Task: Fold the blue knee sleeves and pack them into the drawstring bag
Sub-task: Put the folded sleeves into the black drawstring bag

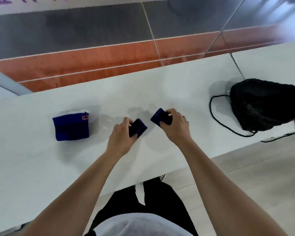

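White bench seen from above. Left hand and right hand, mid-bench, are each closed on one end of a blue sleeve. A folded sleeve lies apart toward the left end. The black bag rests near the right end, cords trailing.
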